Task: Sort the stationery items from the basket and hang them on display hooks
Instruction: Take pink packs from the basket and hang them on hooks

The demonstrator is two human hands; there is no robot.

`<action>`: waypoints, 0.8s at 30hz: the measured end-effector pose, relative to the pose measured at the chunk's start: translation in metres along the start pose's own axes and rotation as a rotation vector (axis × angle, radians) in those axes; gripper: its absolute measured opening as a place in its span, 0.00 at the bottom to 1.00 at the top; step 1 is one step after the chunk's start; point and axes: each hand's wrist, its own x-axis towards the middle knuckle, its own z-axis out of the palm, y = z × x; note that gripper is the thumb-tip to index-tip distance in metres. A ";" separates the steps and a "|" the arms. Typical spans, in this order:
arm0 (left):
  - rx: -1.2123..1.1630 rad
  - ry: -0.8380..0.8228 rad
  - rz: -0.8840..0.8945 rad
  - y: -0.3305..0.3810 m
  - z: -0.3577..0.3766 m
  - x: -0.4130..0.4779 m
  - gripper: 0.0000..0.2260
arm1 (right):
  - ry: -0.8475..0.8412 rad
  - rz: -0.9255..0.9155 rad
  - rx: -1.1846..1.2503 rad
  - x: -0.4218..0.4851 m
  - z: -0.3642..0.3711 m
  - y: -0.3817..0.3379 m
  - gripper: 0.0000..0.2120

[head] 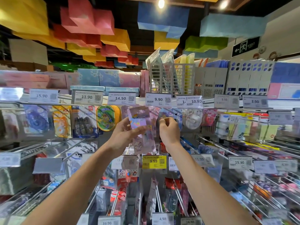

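Note:
Both my arms reach up to the top row of display hooks. My left hand (124,135) grips a bunch of pink and purple stationery packs (141,127), fanned out in front of the hooks under the 9.90 price tag (158,99). My right hand (168,129) has its fingers curled, pinching the top right edge of the packs next to a hook; the hook's tip is hidden behind them. No basket is in view.
Long metal hooks (209,143) with hanging goods and price tags stick out toward me on every row. A yellow 9.99 tag (154,161) sits just below my hands. File racks (172,78) and boxes stand on the top shelf.

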 end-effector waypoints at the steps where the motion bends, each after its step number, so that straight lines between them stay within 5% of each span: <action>1: 0.014 -0.014 0.022 0.000 0.004 0.001 0.15 | -0.030 -0.005 0.058 -0.004 -0.003 0.000 0.13; 7: 0.135 -0.169 0.119 0.007 0.020 0.007 0.18 | -0.260 -0.052 0.339 -0.027 -0.029 -0.004 0.16; 10: 0.193 -0.154 0.142 0.010 0.024 0.011 0.12 | -0.367 -0.126 0.357 -0.034 -0.038 -0.004 0.26; 13: 0.255 -0.143 0.163 0.011 0.023 0.017 0.07 | -0.360 -0.196 0.310 -0.038 -0.040 -0.004 0.28; 17: 0.190 -0.177 0.145 0.013 0.023 0.020 0.16 | -0.349 -0.231 0.265 -0.033 -0.038 -0.005 0.22; 24: 0.325 -0.017 -0.085 -0.006 0.014 0.042 0.16 | -0.309 -0.059 0.070 -0.016 -0.026 0.004 0.19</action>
